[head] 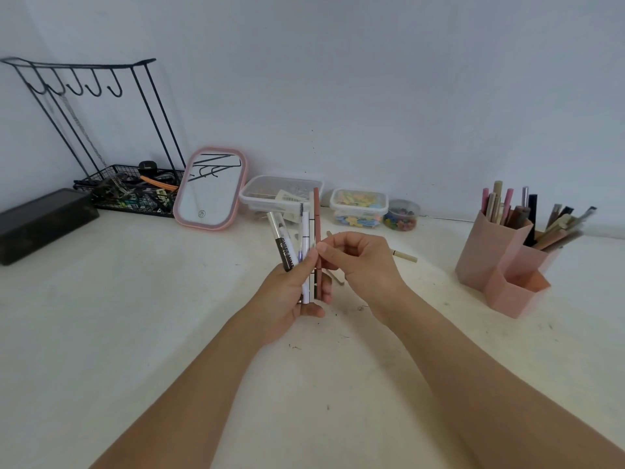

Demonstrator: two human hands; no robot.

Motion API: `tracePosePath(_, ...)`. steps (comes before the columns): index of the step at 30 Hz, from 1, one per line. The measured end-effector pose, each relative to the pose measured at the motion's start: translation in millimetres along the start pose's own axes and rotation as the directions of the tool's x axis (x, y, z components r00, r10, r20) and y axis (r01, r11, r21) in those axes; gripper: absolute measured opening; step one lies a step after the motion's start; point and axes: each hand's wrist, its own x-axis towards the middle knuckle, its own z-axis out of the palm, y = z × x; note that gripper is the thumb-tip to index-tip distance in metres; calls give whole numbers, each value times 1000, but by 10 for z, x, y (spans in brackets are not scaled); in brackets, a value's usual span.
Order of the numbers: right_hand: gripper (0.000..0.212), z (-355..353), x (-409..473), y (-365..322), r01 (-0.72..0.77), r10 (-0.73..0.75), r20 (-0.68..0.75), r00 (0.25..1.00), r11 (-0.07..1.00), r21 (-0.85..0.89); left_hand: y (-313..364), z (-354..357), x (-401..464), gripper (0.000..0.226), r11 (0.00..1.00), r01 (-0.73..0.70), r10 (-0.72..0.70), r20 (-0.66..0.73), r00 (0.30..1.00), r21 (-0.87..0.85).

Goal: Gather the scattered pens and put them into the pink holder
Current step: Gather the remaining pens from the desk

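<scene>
Above the middle of the off-white worktop (135,333), the left hand (291,299) grips an upright bundle of slim pens (306,238), its fingers curled round their lower halves: a clear-and-brown one leaning left, a white one, a thin brush-tipped one and a long reddish-brown pen (317,218) that stands tallest at the right of the bundle. The right hand (358,257) is just beside the left, its thumb and forefinger pinching the reddish-brown pen about halfway down its length, the other fingers curled loosely behind. Behind and below the right hand, a beige pen (404,256) lies flat on the worktop, its end sticking out to the right of the knuckles; another pale stick shows slantwise under the hand, mostly hidden. The pink plastic holder with angular, faceted compartments (500,262) stands well apart from both hands at the right, near the wall, with many pens and pencils already upright in its taller compartments while its low front compartment shows nothing. Along the back wall sit a pink-framed oblong mirror (210,189), a clear lidded plastic box (280,191), a smaller clear box of coloured clips (359,208) and a little round tub (401,215); further left, a black wire rack with hooks (101,96) and a dark rectangular box (40,221)
</scene>
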Motion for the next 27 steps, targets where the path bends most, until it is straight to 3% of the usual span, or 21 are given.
tracePosePath(3, 10, -28, 5, 22, -104, 101, 39, 994, 990, 90, -15, -22, 10, 51, 999, -3, 4, 35, 999, -33)
tracePosePath(6, 7, -53, 11, 35, -108, 101, 95, 990, 992, 69, -22, -20, 16, 36, 1000, -24, 25, 74, 997, -18)
tracePosePath(10, 8, -78, 77, 61, 14, -14, 5, 1000, 987, -158, -25, -29, 30, 26, 998, 6, -5, 24, 1000, -65)
tracePosePath(12, 9, -188, 149, 119, 72, -155, -150, 976, 890, -450, -34, -40, 40, 34, 997, 14, -17, -28, 999, -82)
tracePosePath(14, 20, -367, 193, 170, 22, -277, -231, 933, 683, -730, -33, -46, 46, 39, 997, 6, -13, -81, 997, -80)
tracePosePath(16, 31, -545, 222, 226, -82, -245, -222, 944, 476, -875, -25, -51, 54, 43, 997, 4, -15, -127, 992, -79)
tracePosePath(18, 32, -663, 240, 273, -152, -166, -220, 961, 346, -926, -20, -47, 68, 44, 996, 5, -19, -164, 986, -86)
tracePosePath(22, 30, -751, 234, 296, -225, -101, -262, 960, 281, -933, -16, -37, 82, 41, 991, 11, -38, -213, 976, -130)
tracePosePath(27, 20, -789, 214, 280, -225, -87, -271, 959, 352, -909, -14, -54, 86, 25, 992, 4, -32, -217, 976, -128)
